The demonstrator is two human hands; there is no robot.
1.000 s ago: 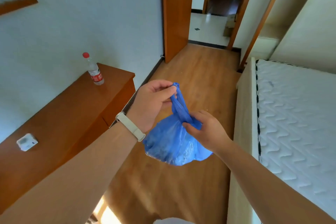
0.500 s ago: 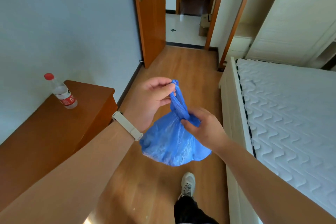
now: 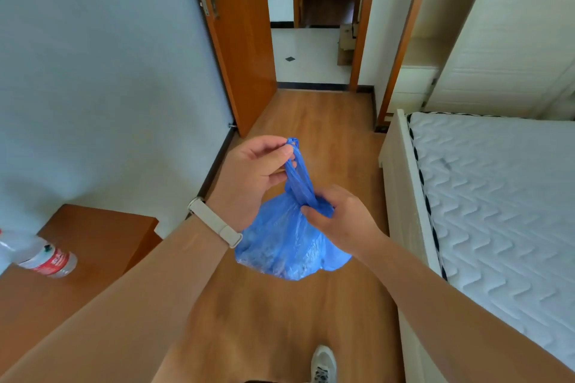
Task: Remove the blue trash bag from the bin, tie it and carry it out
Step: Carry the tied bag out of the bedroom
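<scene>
The blue trash bag [image 3: 286, 246] hangs in the air over the wooden floor, in the middle of the view. Its top is gathered into twisted handles. My left hand [image 3: 252, 177], with a pale wristband, pinches the upper end of the handles between thumb and fingers. My right hand [image 3: 339, 218] grips the bag's neck just below, where the handles meet the full part. The bin is not in view.
A wooden desk [image 3: 102, 246] with a water bottle [image 3: 46, 261] stands at the left wall. A bed with a white mattress [image 3: 497, 202] fills the right. Ahead, an open wooden door [image 3: 236, 40] leads to a tiled hallway [image 3: 308, 56]. My shoe [image 3: 323, 364] shows below.
The view has moved forward toward the doorway; the desk and bottle have slid back to the left. Both hands keep the same hold on the bag.
</scene>
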